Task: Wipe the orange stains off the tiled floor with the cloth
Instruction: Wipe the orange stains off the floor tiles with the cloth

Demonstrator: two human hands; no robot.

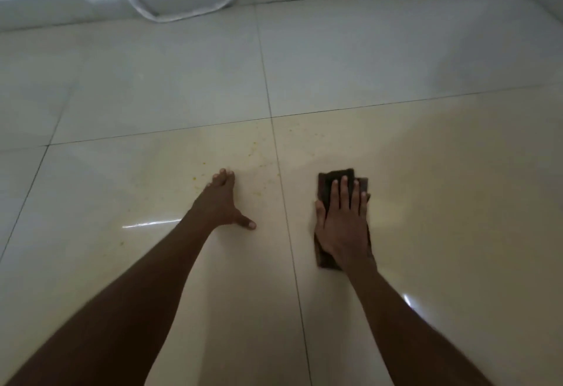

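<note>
- Cloth point(327, 184): dark, folded, flat on the tiled floor point(426, 172) at about 4 o'clock from frame centre; long axis runs 12 to 6 o'clock.
- Right hand point(342, 221): flat on the cloth, fingers straight and slightly spread toward 12 o'clock, pressing, not clenched.
- Left hand point(222, 202): released, palm down on bare tile, thumb out toward 4 o'clock.
- Orange stains point(253, 149): faint specks, apparently clustered at 12 o'clock of the left hand; blur limits certainty.

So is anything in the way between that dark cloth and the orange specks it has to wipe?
Partly. The left hand rests flat on the tiled floor between the cloth, pressed under the right hand, and the orange stains around its fingertips. The specks beyond it near the grout line lie open.
</note>
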